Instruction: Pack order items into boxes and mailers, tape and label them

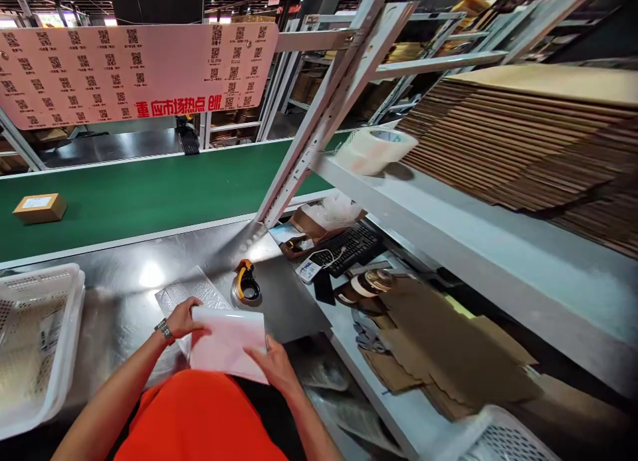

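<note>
Head view: our left hand (183, 319) pinches the white sheet (228, 341) near its far left corner; our right hand (276, 365) grips its right edge. Sheet sits over the table's (124, 252) near edge, toward the right corner. If either grip slackens, it could slip off there. Bubble sleeve (192, 291), partly underneath, could drag along; tape dispenser (246, 283) just beyond could get bumped.

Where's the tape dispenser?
Head view, left of centre: the dispenser lies on the metal table, just beyond the held sheet, right of the clear plastic.
</note>
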Motion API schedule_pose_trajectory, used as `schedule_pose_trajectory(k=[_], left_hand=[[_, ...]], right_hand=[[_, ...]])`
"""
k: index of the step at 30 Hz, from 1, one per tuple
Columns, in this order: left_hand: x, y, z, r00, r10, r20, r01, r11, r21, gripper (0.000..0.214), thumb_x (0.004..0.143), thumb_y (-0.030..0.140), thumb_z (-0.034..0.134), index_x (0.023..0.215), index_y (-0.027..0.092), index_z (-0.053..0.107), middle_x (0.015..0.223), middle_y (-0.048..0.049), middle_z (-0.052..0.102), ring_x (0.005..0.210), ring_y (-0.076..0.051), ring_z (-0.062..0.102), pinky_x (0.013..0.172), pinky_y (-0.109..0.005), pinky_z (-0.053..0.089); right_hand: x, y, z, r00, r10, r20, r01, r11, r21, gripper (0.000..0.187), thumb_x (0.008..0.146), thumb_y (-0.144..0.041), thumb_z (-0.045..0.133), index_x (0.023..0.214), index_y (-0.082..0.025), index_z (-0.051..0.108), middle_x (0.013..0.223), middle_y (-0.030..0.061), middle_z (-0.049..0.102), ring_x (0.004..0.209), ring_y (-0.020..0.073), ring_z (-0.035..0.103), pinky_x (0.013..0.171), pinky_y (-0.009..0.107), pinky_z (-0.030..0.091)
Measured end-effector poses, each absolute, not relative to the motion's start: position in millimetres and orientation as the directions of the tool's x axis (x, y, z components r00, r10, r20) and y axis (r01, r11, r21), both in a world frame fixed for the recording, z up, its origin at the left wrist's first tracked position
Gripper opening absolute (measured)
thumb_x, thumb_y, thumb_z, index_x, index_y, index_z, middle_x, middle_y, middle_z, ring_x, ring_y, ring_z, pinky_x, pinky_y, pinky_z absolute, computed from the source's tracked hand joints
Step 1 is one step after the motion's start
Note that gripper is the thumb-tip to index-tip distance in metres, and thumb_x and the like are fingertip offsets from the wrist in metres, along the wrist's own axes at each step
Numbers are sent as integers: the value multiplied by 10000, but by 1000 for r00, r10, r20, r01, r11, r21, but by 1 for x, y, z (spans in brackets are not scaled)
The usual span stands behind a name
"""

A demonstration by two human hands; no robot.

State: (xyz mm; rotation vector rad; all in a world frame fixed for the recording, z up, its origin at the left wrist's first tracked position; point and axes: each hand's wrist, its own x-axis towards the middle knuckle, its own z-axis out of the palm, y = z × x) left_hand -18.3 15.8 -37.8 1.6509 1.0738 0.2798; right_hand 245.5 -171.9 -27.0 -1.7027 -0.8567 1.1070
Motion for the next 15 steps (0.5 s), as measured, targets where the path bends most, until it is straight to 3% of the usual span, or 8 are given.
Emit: schedule_pose_trajectory(k=[2, 4, 7, 10, 12, 15], left_hand=[[-9, 12, -59, 475, 816, -330, 577, -6, 817, 639, 844, 478, 835, 1390, 182, 685, 1428, -177, 736, 1333, -323, 700, 1113, -427, 578], [-6, 3, -81, 475, 811, -342, 685, -96, 723, 604, 930, 354, 713, 1492, 145, 644, 1583, -227, 644, 1518, -331, 601, 1286, -455, 473], [-6, -17, -107, 581, 686, -437, 790, -347, 505, 769, 819, 237, 764, 1558, 92, 612, 1749, -288, 472, 1699, -440, 370, 1404, -528, 304], [-1, -31, -118, 592, 631, -501, 804, -507, 312, 940, 758, 211, 812, 1644, 80, 526, 1848, -329, 267, 1741, -558, 165, 1387, -691, 235], [5, -32, -119, 574, 650, -498, 811, -534, 239, 876, 816, 230, 789, 1640, 82, 529, 1827, -342, 296, 1721, -566, 207, 1347, -722, 277], [12, -24, -114, 577, 682, -450, 815, -516, 264, 588, 956, 313, 667, 1506, 105, 663, 1676, -316, 508, 1630, -521, 373, 1257, -670, 415]], right_hand=[[244, -188, -54, 473, 788, -394, -125, -383, -915, 642, 595, -664, 944, 1020, -194, 836, 1031, 148, 893, 993, 417, 827, 946, 563, 669], [242, -206, -82, 548, 675, -494, -312, -383, -870, 654, 548, -650, 963, 995, -195, 818, 954, 139, 886, 943, 427, 842, 927, 584, 676], [240, -232, -114, 576, 581, -575, -452, -360, -816, 599, 551, -612, 964, 959, -204, 806, 845, 110, 858, 926, 434, 854, 943, 578, 673], [244, -248, -130, 572, 547, -612, -525, -330, -785, 592, 565, -577, 964, 996, -203, 805, 840, 99, 855, 954, 431, 857, 967, 566, 667], [247, -252, -133, 536, 548, -642, -573, -322, -754, 628, 543, -568, 980, 1022, -203, 803, 853, 98, 860, 957, 434, 855, 963, 573, 667], [245, -247, -131, 490, 590, -642, -578, -332, -746, 654, 567, -575, 976, 1069, -188, 812, 906, 109, 871, 939, 413, 852, 938, 549, 664]])
